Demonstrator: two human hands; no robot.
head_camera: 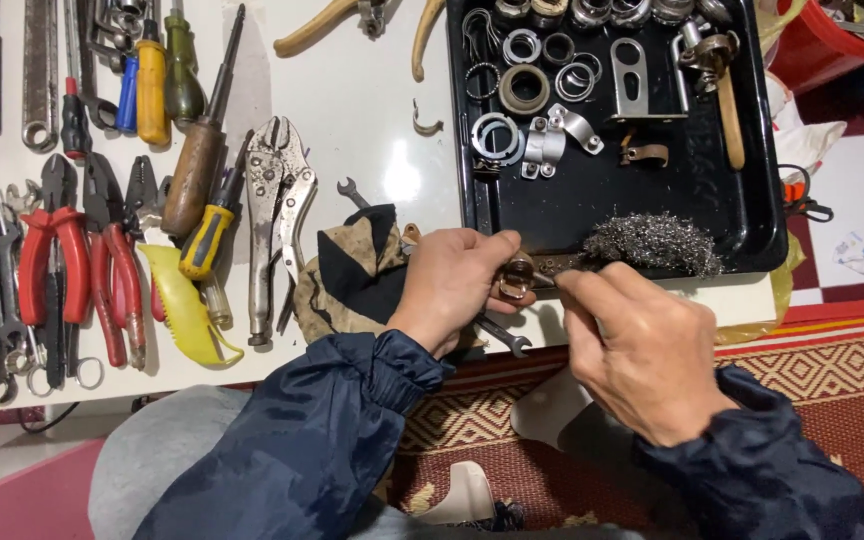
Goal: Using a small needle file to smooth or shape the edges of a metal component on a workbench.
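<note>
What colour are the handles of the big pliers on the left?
Red handles on the pliers, clearest in the head view.

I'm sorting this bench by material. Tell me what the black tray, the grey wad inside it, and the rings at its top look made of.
Black tray: glossy, even black with soft reflections, probably plastic, possibly painted metal.
Grey wad: a tangle of fine shiny strands, most likely steel wool.
Rings: bright, silvery and reflective, so metal, perhaps plated or polished steel; the duller ring looks tarnished or brassy.

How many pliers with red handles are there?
2. Both lie side by side at the table's left: one red-handled pair and another red-handled pair just right of it. More tools may be hidden beyond the frame's edge.
</note>
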